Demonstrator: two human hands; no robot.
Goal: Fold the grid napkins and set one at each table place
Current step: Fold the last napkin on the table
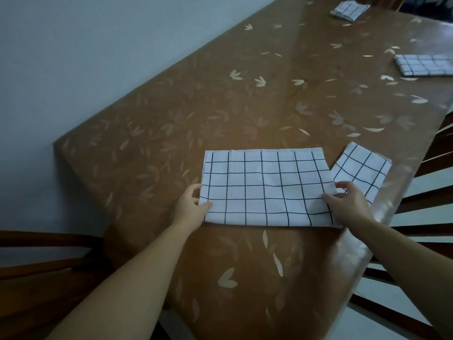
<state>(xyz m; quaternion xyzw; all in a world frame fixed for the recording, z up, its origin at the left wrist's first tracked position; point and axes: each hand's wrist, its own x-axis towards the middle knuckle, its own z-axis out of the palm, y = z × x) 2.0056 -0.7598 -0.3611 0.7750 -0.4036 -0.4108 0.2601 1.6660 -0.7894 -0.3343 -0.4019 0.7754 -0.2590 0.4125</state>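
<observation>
Pale blue-grey wall (73, 69) backs the long brown worktop (220, 106), whose glossy, leaf-printed cover looks slick enough to let cloth slide. Wooden chair backs (429, 217) stand along its edge to the right of the half-folded napkin (267, 187), and another chair (49, 253) stands to that napkin's left. The half-folded napkin lies flat in front of me, a wide white rectangle with a black grid, doubled over with its fold toward me, as far as I can tell. Just right of it, one corner all but touching, sits a folded napkin (360, 170), smaller and turned at an angle. Well beyond the half-folded napkin to the right lies a third napkin (424, 65), and farther off a fourth napkin (349, 9), both folded. My left hand (190, 204) pinches the half-folded napkin's left edge, thumb on top and fingers (193, 187) at the hem. My right hand (350, 202) pinches the right edge, thumb on the cloth and fingers curled over the end. I judge the cloth light, thin and limp: it would sag and skew if lifted by one point, and the layers may creep apart on this slick cover. So I would hold both corners of one short edge, layers pinched together, and carry it across to the other, checking squareness against the grid lines.
</observation>
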